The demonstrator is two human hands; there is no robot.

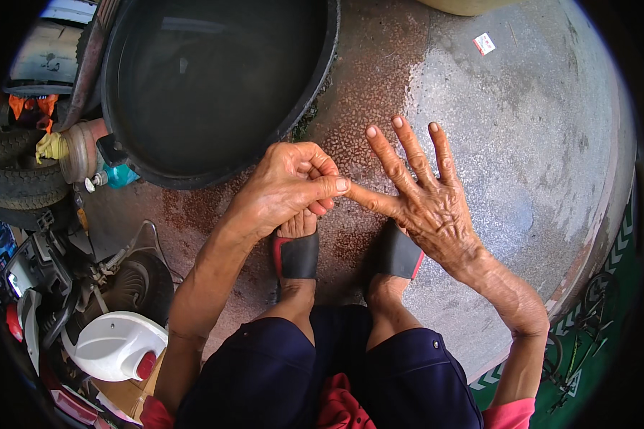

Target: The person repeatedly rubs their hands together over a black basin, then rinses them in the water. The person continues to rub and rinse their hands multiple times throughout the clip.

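My left hand [295,185] pinches the tip of one outstretched finger of my right hand, apparently the index finger, between thumb and fingertips. My right hand [434,206] has its back turned up, with three other fingers spread apart; its thumb is hidden. Nothing shows in the grasp besides that finger. Both hands are above the speckled floor and my feet, which wear dark slip-on sandals [299,254] with red edging. Beyond my left hand stands a large black tub [330,48] of dark, murky water.
At left are stacked tyres [24,185], a teal bottle [121,176], a motor scooter's wheel [139,289] and a white plastic jug [110,343] with a red cap. A small white-and-red packet [484,44] lies on the floor. A bicycle [579,338] is at lower right.
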